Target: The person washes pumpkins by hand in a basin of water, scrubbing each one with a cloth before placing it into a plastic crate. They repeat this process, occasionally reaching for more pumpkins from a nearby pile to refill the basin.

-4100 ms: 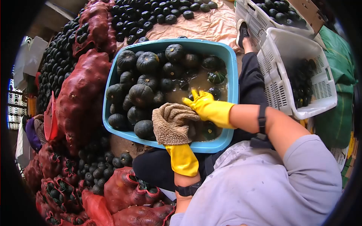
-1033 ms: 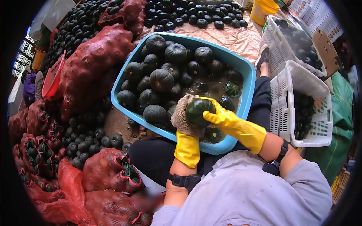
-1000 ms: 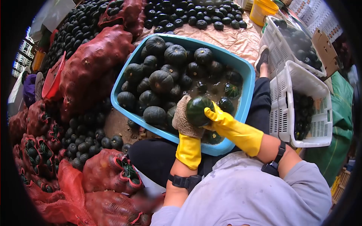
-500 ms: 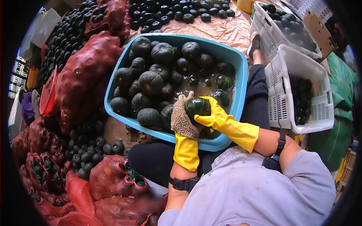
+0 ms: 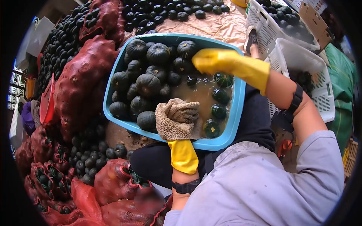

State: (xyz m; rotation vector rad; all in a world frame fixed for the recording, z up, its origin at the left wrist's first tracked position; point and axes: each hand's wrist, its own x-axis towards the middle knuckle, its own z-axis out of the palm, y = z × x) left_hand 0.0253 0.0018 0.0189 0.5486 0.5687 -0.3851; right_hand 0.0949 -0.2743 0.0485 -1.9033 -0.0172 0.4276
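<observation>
My left hand [image 5: 183, 156], in a yellow glove, is shut on a brown cloth [image 5: 177, 118] that covers its fingers, at the near rim of a blue tub [image 5: 107, 96]. The tub holds several dark green squashes [image 5: 148, 84] piled at its left and brown water [image 5: 200, 94] with a few small squashes [image 5: 218, 111] at its right. My right hand [image 5: 207, 60], also gloved in yellow, hovers over the far side of the tub, fingers bent downward above the squashes. I see nothing in it.
White slatted baskets [image 5: 301, 56] with squashes stand right of the tub, beyond my leg and shoe [image 5: 250, 37]. Red mesh sacks [image 5: 81, 79] of squash lie to the left, with loose squashes [image 5: 90, 165] on the ground. More squashes lie on a tan sheet [image 5: 211, 26] behind the tub.
The squash held against the cloth is gone from my hands. My right hand has swung up to the tub's far side, and the cloth has sunk to the near rim.
</observation>
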